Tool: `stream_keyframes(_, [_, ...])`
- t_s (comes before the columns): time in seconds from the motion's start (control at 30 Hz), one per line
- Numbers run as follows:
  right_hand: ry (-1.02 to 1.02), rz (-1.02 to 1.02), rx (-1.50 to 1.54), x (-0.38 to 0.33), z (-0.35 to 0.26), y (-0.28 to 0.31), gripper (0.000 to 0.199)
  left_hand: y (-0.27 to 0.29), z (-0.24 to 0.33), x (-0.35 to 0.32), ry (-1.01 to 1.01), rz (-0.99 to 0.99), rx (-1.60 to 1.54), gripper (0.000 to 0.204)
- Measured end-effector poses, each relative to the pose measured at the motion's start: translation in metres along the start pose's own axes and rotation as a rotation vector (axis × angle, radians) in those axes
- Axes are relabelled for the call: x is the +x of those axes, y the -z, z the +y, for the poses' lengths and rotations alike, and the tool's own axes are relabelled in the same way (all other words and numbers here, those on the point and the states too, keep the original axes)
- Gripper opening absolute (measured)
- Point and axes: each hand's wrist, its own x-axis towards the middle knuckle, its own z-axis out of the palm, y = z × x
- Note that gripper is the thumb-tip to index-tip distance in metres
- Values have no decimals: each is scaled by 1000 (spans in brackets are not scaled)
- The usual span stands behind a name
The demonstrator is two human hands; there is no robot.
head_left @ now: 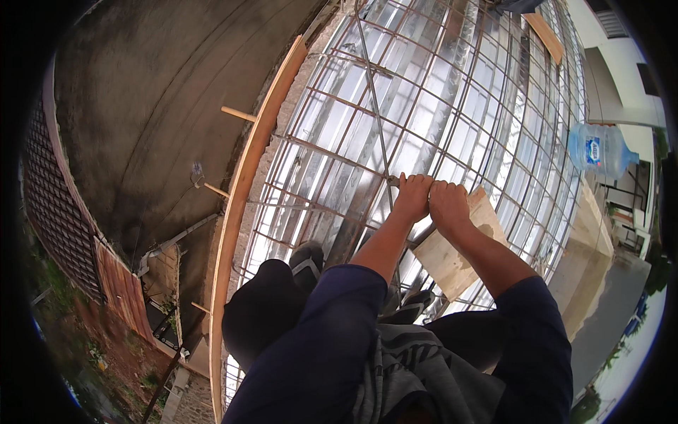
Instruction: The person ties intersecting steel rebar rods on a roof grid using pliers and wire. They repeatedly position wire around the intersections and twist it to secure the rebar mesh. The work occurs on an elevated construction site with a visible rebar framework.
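Observation:
My left hand (413, 198) and my right hand (448, 203) are side by side, low over a steel reinforcing mesh (395, 127). Both are closed, fingers wrapped around what looks like a metal bar, mostly hidden by them. A short grey stub (393, 181) sticks out left of my left hand, against a long thin grey rod (372, 85) running across the mesh. Under my right forearm lies a pale wooden board (459, 247) with damp-looking patches. My feet, in dark shoes (307, 263), are on the deck near the board.
Shiny ribbed metal decking (339, 152) lies beneath the mesh. An orange-brown edge plank (244, 184) with short pegs borders the left side, with a drop to a lower grey surface (162, 92). A large blue water jug (600, 152) and another plank (544, 37) are at the right.

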Motion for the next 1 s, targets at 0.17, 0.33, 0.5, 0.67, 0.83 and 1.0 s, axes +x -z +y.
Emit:
stream_keyframes(0.17, [-328, -1086, 1325, 14, 45, -8, 24, -16, -15, -41, 628, 422, -171, 45])
stream_keyframes(0.33, [-144, -1099, 1247, -3, 4, -16, 23, -8, -38, -32, 1008, 229, -1311, 36])
stream_keyframes(0.5, [-258, -988, 1643, -31, -9, -21, 23, -19, -46, -33, 963, 298, -1204, 25])
stream_keyframes(0.67, [-439, -906, 2118, -67, 16, -40, 23, -21, -18, -19, 799, 214, -1082, 20])
stream_keyframes(0.83, [-472, -771, 2248, -88, 60, -48, 44, 0, -15, 10, 838, 385, -1036, 26])
stream_keyframes(1.0, [-413, -422, 1140, -158, 114, -100, 48, 22, -8, 30, 764, 358, -810, 20])
